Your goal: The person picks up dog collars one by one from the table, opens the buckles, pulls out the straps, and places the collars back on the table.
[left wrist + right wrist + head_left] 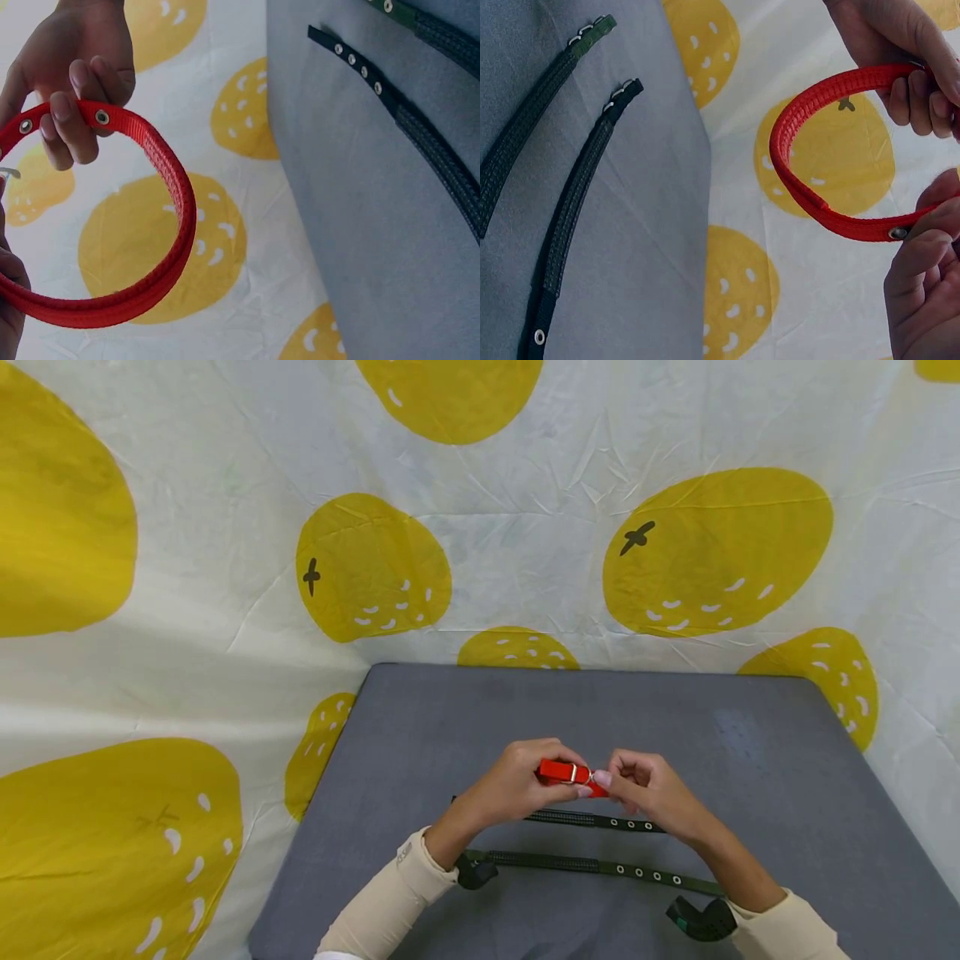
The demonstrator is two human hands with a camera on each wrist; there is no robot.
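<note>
A red collar [186, 217], bent into a loop, is held between both hands above the table. My left hand [517, 781] grips its buckle end; the metal buckle [573, 773] shows beside the fingers. With thumb and fingers, my right hand [651, 789] pinches the strap end with the metal eyelets [102, 117] close to the buckle. In the right wrist view, the left hand [896, 34] is above and the right hand [922, 289] below, with the collar's padded band [787, 142] curving between them. Whether the strap passes through the buckle is hidden by the fingers.
A black collar [562, 817] and a dark green collar [555, 862] lie stretched out on the grey table [525, 710], roughly parallel, below the hands. Behind the table hangs a white cloth [525, 568] printed with yellow fruit.
</note>
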